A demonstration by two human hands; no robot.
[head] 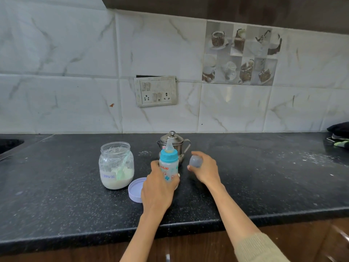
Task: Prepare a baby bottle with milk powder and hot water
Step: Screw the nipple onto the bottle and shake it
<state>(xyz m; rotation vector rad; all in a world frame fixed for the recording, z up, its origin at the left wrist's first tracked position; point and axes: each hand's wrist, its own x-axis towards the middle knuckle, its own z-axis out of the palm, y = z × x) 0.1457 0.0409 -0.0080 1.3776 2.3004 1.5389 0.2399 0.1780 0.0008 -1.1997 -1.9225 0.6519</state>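
Note:
A baby bottle [168,167] with a blue collar and a clear teat stands upright on the black counter [264,178]. My left hand [157,188] grips its body from the front left. To its right, my right hand [204,169] holds the bottle's translucent cap [195,161] just above the counter. An open glass jar [116,165] of white milk powder, with a pale green scoop inside, stands to the left. Its lilac lid [135,189] lies upturned beside my left hand. A small steel kettle [174,142] with its lid on sits right behind the bottle.
A switch and socket plate [155,91] is on the tiled wall behind. Folded dark cloth [339,135] lies at the far right of the counter. A sink edge [9,146] shows at the far left. Powder specks dust the counter's right side.

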